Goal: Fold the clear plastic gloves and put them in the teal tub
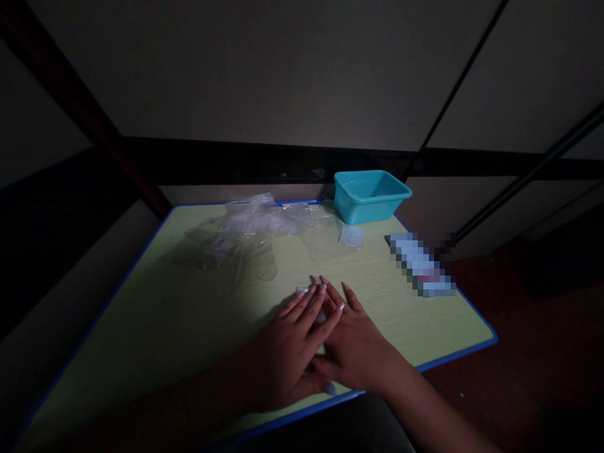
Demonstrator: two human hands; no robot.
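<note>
Both hands meet low over the near middle of the table. My left hand (297, 343) lies flat with its fingers stretched out, partly overlapping the other hand. My right hand (353, 340) is also spread, its fingers pointing away from me and some of them hidden under the left. Beneath the fingers a bit of clear plastic (321, 316) shows, mostly covered, so I cannot make out its shape. Farther back rests a small flat plastic packet (352, 236), whitish inside.
The yellow-green table (155, 321) has a blue edge. Crumpled clear plastic bags (264, 220) lie at the back left. A turquoise bin (365, 209) stands at the back right corner. A blurred-out, light blue flat item (419, 267) lies by the right edge. Panels rise behind.
</note>
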